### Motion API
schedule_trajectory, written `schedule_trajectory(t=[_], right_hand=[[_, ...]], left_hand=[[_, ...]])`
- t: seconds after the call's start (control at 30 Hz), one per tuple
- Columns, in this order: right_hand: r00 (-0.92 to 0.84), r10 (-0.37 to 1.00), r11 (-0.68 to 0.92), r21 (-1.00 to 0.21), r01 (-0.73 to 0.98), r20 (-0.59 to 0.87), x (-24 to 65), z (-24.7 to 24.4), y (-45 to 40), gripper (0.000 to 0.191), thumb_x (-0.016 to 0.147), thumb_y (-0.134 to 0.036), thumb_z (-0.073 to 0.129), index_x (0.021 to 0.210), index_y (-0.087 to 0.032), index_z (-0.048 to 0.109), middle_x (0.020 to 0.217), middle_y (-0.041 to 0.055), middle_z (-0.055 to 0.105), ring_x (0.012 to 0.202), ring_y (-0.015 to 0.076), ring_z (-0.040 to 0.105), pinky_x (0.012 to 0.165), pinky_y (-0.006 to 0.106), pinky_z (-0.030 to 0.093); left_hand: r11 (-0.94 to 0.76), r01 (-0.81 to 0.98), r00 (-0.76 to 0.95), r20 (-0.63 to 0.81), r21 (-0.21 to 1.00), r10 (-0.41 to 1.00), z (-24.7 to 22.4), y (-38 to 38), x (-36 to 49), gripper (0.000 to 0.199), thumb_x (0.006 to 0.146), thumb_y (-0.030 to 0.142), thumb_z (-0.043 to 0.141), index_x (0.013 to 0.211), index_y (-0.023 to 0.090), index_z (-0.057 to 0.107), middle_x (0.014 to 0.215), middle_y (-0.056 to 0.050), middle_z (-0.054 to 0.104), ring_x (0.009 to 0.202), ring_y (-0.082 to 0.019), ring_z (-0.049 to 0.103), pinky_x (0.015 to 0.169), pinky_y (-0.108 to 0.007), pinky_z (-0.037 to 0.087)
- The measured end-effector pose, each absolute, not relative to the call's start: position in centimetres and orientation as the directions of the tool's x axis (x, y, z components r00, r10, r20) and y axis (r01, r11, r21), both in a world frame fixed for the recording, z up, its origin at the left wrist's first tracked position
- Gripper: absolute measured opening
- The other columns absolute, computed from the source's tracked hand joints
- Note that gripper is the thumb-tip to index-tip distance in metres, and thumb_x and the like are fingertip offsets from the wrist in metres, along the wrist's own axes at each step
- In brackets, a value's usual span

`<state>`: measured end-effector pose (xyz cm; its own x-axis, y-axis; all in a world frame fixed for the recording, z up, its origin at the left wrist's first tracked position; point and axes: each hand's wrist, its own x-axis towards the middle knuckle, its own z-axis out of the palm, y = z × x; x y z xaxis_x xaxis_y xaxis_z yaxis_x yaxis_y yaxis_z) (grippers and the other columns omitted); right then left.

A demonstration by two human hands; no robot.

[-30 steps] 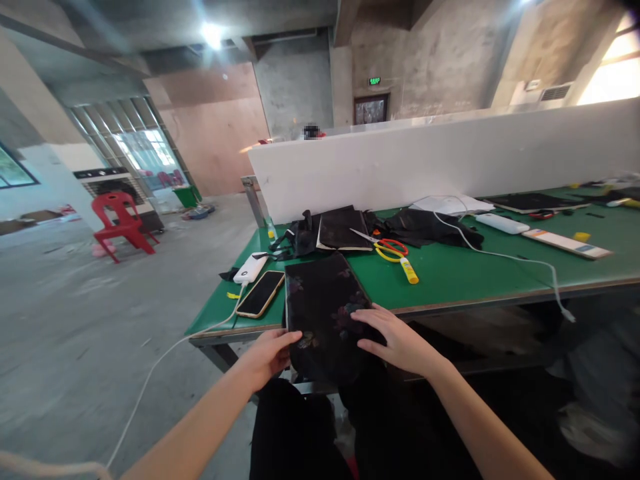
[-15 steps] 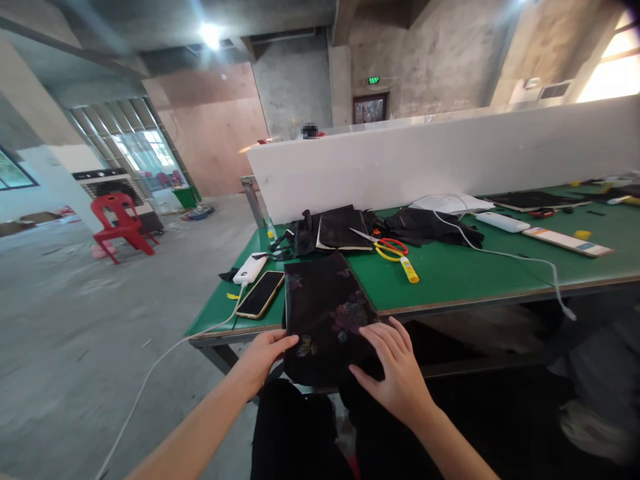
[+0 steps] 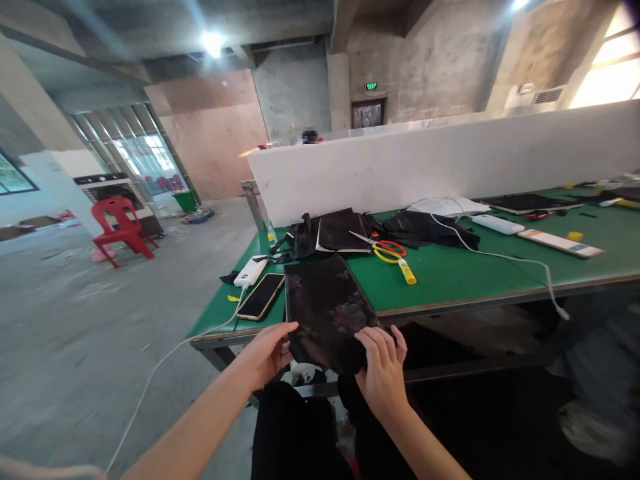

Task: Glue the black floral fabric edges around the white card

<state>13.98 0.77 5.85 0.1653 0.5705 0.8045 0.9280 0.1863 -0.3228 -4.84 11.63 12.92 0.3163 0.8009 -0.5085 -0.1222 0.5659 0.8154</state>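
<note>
A black floral-covered book (image 3: pixel 325 303) juts over the table's front edge toward my lap. Its cover carries dark pink and bluish flowers. My left hand (image 3: pixel 267 350) pinches its lower left side, thumb on top and fingers underneath. At the lower right, my right hand (image 3: pixel 383 363) is closed on the book, fingertips on the cover and thumb beneath the near edge. Behind it lies another dark book (image 3: pixel 343 230) with pale page edges. Scissors (image 3: pixel 387 250) with red and yellow handles and a yellow glue stick (image 3: pixel 407 272) lie to the right.
On the green table (image 3: pixel 435 273) a phone (image 3: pixel 261 296) and a white power bank (image 3: pixel 250 271) with a cable sit at left. Black cloth scraps (image 3: pixel 425 227) lie before a white partition (image 3: pixel 400 160). Another phone (image 3: pixel 560 243) is at right; a red chair (image 3: pixel 120 230) stands left.
My right hand has closed in on the book's lower right side, its thumb now under the edge. The near end has lifted and bends a little; my left fingers reach further beneath.
</note>
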Motion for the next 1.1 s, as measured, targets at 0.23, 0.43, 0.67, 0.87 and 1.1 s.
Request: schedule_trajectory(t=[0.23,0.43,0.67,0.87,1.1], right_hand=[[0.063,0.515,0.247,-0.218,0.944,0.855,18.3,7.7,-0.1,0.034,0.072,0.002,0.047,0.095,-0.019,0.059,0.089,0.0027,0.063,0.087,0.0155,0.057,0.095,0.043,0.039],[-0.259,0.651,0.505,-0.151,0.85,0.714,19.4,8.0,-2.4,0.02,0.08,-0.007,0.052,0.091,-0.021,0.062,0.086,-0.0003,0.064,0.084,0.012,0.058,0.091,0.036,0.041],[-0.199,0.771,0.531,-0.438,0.725,0.605,19.2,11.7,-2.3,0.019,0.082,-0.018,0.049,0.097,-0.021,0.06,0.084,0.0024,0.065,0.078,0.0132,0.059,0.08,0.032,0.046],[-0.132,0.852,0.426,-0.525,0.737,0.506,16.9,13.5,2.6,0.023,0.087,-0.022,0.044,0.104,-0.022,0.059,0.095,0.0015,0.065,0.088,0.0125,0.059,0.08,0.026,0.047],[-0.382,0.836,0.526,-0.379,0.762,0.393,13.1,11.9,5.7,0.029,0.088,-0.024,0.046,0.115,-0.02,0.055,0.11,0.0027,0.062,0.103,0.0147,0.055,0.091,0.028,0.043]], left_hand=[[0.547,-0.04,0.345,-0.502,0.836,0.793,11.6,11.8,-6.0,0.024,0.064,0.027,0.074,0.081,0.018,0.059,0.076,0.0,0.065,0.062,-0.011,0.061,0.059,-0.023,0.052],[0.45,0.009,0.466,-0.402,0.893,0.788,10.9,11.9,-6.7,0.026,0.067,0.03,0.072,0.088,0.016,0.064,0.094,-0.006,0.067,0.078,-0.014,0.062,0.069,-0.023,0.048],[0.429,-0.046,0.48,-0.357,0.902,0.801,10.3,11.7,-6.6,0.028,0.067,0.025,0.072,0.091,0.014,0.065,0.094,-0.009,0.068,0.08,-0.016,0.063,0.073,-0.025,0.048],[0.511,-0.102,0.353,-0.449,0.853,0.821,9.9,10.7,-6.1,0.023,0.068,0.018,0.072,0.089,0.015,0.061,0.082,-0.004,0.068,0.063,-0.01,0.062,0.057,-0.02,0.048],[0.512,-0.264,0.329,-0.423,0.817,0.844,8.2,9.0,-6.1,0.014,0.074,0.018,0.067,0.084,0.013,0.059,0.079,-0.006,0.068,0.071,-0.014,0.065,0.067,-0.023,0.052]])
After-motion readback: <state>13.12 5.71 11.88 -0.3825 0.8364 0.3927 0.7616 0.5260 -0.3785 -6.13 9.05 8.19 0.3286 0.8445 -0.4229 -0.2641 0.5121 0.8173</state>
